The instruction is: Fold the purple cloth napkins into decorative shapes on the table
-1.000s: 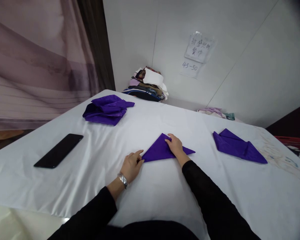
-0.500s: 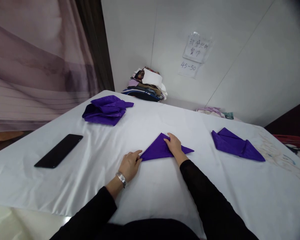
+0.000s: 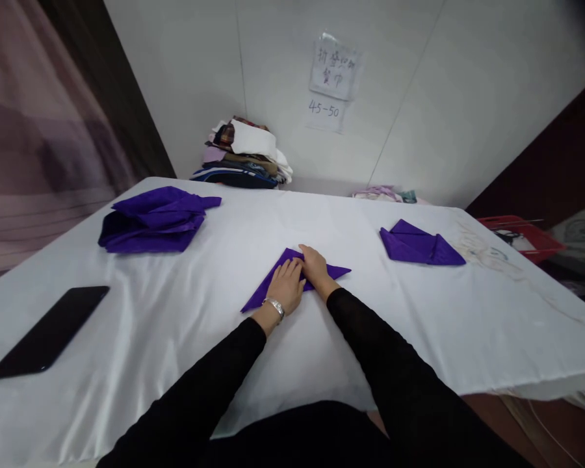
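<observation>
Head view: the left hand [image 3: 287,288], fingers outstretched, has moved from the left corner onto the middle of the purple cloth [image 3: 264,291], mid-table, seemingly centring work there; whether the right hand [image 3: 315,265] pinches is unclear.

Two hands [image 3: 286,286] [image 3: 313,262], three purple cloths [image 3: 262,294] [image 3: 416,247] — perhaps more in the left heap [image 3: 156,221] — one phone [image 3: 49,331], two signs [image 3: 332,71] [image 3: 325,116], one basket [image 3: 547,245]

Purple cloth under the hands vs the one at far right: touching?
Apart. The head view shows white tablecloth plainly between the central purple cloth and the rightmost cloth.
</observation>
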`<state>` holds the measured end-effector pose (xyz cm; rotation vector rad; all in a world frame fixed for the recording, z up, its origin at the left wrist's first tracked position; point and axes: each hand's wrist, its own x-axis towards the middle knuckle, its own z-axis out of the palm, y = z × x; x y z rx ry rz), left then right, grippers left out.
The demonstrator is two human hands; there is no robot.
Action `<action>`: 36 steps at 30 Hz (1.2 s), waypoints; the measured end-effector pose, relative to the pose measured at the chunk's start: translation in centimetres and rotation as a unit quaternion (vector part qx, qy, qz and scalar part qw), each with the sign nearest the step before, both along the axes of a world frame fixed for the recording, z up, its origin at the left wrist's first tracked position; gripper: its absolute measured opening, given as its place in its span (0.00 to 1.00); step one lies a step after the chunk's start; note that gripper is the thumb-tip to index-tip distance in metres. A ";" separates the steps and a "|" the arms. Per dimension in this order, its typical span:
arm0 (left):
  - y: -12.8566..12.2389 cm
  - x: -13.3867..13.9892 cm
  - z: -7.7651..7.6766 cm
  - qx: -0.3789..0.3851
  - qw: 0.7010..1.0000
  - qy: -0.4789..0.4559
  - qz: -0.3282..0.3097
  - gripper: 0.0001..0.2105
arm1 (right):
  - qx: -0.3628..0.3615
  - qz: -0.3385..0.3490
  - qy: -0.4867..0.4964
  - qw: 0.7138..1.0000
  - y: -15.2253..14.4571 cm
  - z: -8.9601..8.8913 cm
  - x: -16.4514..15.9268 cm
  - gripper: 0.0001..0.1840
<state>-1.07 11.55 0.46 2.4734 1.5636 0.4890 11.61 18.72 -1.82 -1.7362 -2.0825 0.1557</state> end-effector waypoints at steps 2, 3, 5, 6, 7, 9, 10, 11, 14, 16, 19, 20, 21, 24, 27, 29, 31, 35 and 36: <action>0.9 0.5 -0.8 -0.033 0.998 0.039 0.020 0.26 | 0.001 -0.004 -0.001 1.000 0.0 0.0 -0.1 0.22; 1.1 0.5 -1.2 -0.044 0.997 0.054 0.027 0.27 | 0.003 -0.006 -0.002 1.000 -0.1 0.1 -0.1 0.21; 1.4 0.3 -1.8 -0.051 0.996 0.072 0.030 0.29 | 0.011 -0.009 -0.007 1.000 -0.2 0.2 -0.2 0.21; 1.4 0.2 -2.0 -0.047 0.996 0.075 0.030 0.29 | 0.015 -0.006 -0.010 1.000 -0.3 0.3 -0.2 0.20; 1.4 0.1 -2.2 -0.042 0.996 0.076 0.029 0.29 | 0.019 0.001 -0.013 1.000 -0.4 0.4 -0.2 0.20; 1.3 0.0 -2.3 -0.031 0.996 0.076 0.027 0.29 | 0.025 0.018 -0.019 0.999 -0.5 0.6 0.1 0.20; 1.3 -0.1 -2.3 -0.028 0.996 0.076 0.027 0.28 | 0.027 0.027 -0.023 0.999 -0.6 0.7 0.4 0.20; 1.3 0.0 -2.3 -0.027 0.996 0.078 0.028 0.28 | 0.031 0.033 -0.027 0.999 -0.6 0.7 0.7 0.21; 1.3 0.0 -2.3 -0.025 0.995 0.087 0.029 0.29 | 0.036 0.044 -0.038 0.998 -0.5 0.9 2.1 0.22; 1.2 0.0 -2.3 -0.027 0.995 0.094 0.027 0.29 | 0.040 0.049 -0.040 0.997 -0.3 0.9 3.2 0.24; 1.2 -0.1 -2.4 -0.025 0.995 0.095 0.025 0.29 | 0.042 0.052 -0.034 0.997 0.0 1.0 4.8 0.25; 1.2 -0.1 -2.4 -0.022 0.995 0.093 0.025 0.29 | 0.041 0.053 -0.031 0.997 0.1 1.0 5.3 0.25; 1.2 -0.1 -2.5 -0.020 0.995 0.092 0.025 0.29 | 0.040 0.055 -0.027 0.997 0.3 1.0 5.7 0.25; 1.3 -0.2 -2.7 -0.017 0.995 0.094 0.025 0.29 | 0.043 0.057 -0.014 0.997 0.5 0.9 6.8 0.25; 1.4 -0.2 -2.9 -0.015 0.995 0.099 0.025 0.29 | 0.046 0.052 -0.007 0.998 0.7 0.7 7.6 0.24; 1.4 -0.2 -3.0 -0.011 0.995 0.101 0.026 0.29 | 0.041 0.046 -0.008 0.998 0.8 0.6 8.1 0.24; 1.4 -0.2 -2.9 -0.011 0.994 0.103 0.025 0.29 | 0.034 0.036 -0.010 0.999 0.8 0.6 8.6 0.23; 1.3 -0.1 -2.6 -0.019 0.994 0.105 0.026 0.29 | 0.029 -0.019 0.018 0.999 0.9 1.0 10.6 0.20; 1.3 -0.1 -2.5 -0.022 0.994 0.106 0.027 0.29 | 0.030 -0.048 0.040 0.998 0.8 1.2 11.2 0.20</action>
